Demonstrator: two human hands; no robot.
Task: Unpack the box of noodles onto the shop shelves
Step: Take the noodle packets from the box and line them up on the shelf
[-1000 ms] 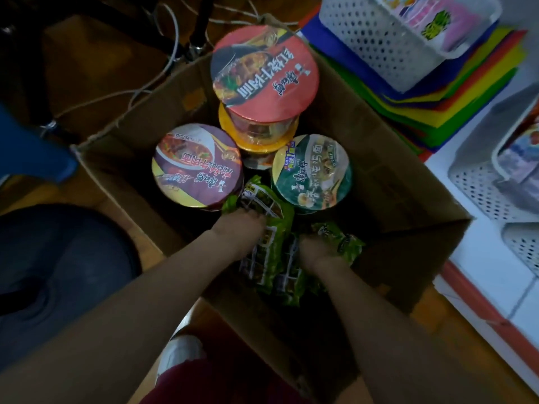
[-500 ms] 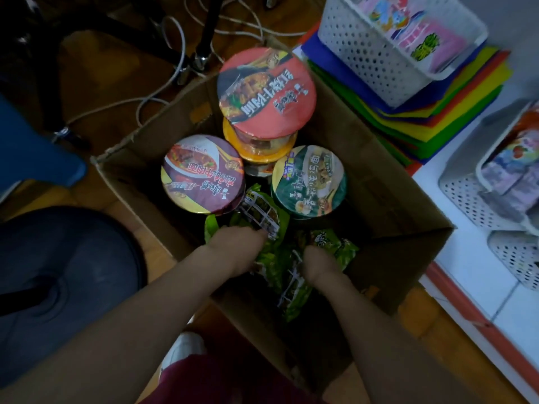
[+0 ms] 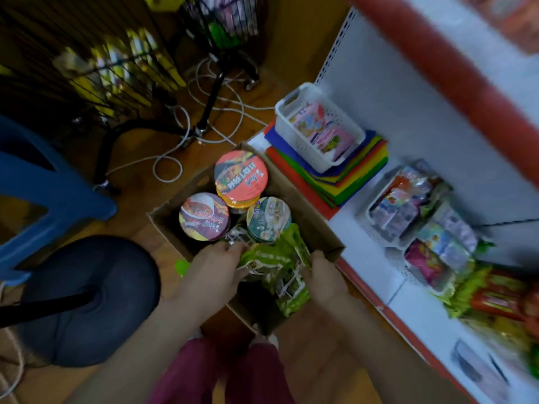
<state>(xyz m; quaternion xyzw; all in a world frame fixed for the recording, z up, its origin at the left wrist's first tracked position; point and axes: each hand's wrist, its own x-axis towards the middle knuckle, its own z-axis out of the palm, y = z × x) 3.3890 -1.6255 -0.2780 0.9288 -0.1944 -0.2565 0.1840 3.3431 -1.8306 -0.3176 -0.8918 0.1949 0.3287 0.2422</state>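
Head view: you hold a bundle of green noodle packets (image 3: pixel 280 266) between both hands at the mouth of the box.

Your left hand (image 3: pixel 213 269) curls its fingers over the bundle's left edge and your right hand (image 3: pixel 323 275) grips the right edge. The packets sit at the near end of the cardboard box (image 3: pixel 163 220), just in front of the noodle cups (image 3: pixel 241 177) standing inside. You look to be on the lifting-out step, with most of the box not yet unpacked. The next move calls for carrying the bundle right to the white shelf (image 3: pixel 364 249). Baskets and snack bags crowd it, so aim for a bare patch and keep the loose packets squeezed together, or one may slip.
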